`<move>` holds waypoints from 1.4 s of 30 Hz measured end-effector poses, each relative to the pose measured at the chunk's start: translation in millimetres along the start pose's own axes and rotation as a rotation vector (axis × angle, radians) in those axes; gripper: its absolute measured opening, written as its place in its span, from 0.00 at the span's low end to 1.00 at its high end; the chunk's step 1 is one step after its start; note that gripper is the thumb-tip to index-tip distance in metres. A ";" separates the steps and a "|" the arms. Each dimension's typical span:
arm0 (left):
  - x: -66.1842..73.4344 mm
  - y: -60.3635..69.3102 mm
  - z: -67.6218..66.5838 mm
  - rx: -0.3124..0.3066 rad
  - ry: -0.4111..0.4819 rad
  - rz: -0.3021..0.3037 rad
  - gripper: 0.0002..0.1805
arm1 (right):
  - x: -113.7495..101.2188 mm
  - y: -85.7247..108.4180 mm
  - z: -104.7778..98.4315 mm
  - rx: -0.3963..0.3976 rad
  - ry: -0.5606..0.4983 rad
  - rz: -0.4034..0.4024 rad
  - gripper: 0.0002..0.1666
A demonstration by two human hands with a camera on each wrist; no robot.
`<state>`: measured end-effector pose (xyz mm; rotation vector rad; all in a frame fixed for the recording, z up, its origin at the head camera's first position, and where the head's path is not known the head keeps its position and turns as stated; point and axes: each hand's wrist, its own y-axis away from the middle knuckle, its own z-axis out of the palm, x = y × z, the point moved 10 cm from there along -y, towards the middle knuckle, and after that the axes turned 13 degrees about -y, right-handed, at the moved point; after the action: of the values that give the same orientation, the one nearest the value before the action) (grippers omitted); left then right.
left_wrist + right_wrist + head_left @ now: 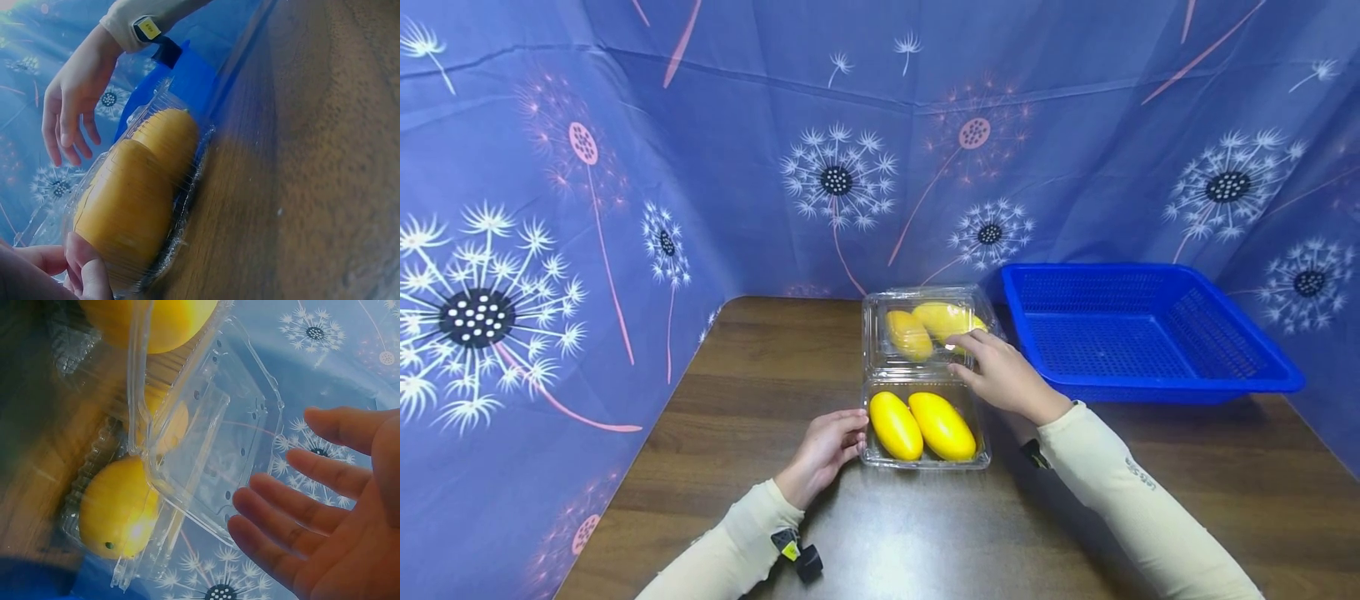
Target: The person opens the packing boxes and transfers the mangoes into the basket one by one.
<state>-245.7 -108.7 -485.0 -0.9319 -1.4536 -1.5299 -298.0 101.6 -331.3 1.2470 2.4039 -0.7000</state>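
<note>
The left hand (827, 454) pinches the left rim of a clear clamshell container (925, 466), thumb and fingers curled at its edge, apparently to steady it on the counter (760, 358). The right hand (1006, 375) reaches in from the right over the raised lid (212, 444), palm down, fingers loosely extended and holding nothing; whether a fingertip brushes the plastic is hard to tell. Both forearms angle inward from the near side. Two yellow mangoes (895, 425) lie side by side in the near tray, seemingly laid that way to fit. More mangoes (908, 335) show through clear plastic just beyond. At far right sits a blue basket (1120, 386), before a dandelion-print cloth (737, 167).
</note>
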 end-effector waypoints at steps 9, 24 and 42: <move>-2.6 -0.8 0.0 -0.002 0.003 -0.002 0.15 | 1.5 7.0 7.6 -0.011 -0.008 -0.021 0.25; 0.0 0.7 0.3 -0.030 -0.002 -0.003 0.17 | 3.3 14.0 24.2 -0.100 -0.101 0.017 0.24; 0.5 0.8 -0.4 -0.032 0.001 -0.010 0.16 | 0.6 20.3 39.4 -0.128 -0.096 -0.014 0.26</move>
<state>-245.2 -109.2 -484.3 -0.9438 -1.4394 -1.5649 -278.5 89.6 -369.3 1.1213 2.3414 -0.5858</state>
